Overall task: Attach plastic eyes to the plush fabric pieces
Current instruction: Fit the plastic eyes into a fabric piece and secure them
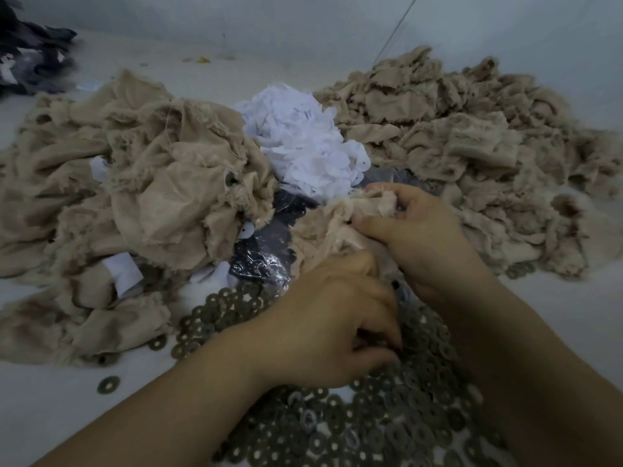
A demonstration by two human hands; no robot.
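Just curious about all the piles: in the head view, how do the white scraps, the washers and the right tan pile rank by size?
1. Right tan pile
2. Washers, though nearness may inflate them
3. White scraps

My right hand [414, 237] grips beige plush piece [323, 230], thumb and fingers curled round its bunched edge. My left hand [330, 325] just below piece, fingers curled down into washer heap [371, 426]; what they pinch, can't tell. Left of piece: clear bag of dark parts [266, 261], beige pile [128, 203]. Behind piece: white scraps [303, 143]. Right of piece: second beige pile [472, 146].
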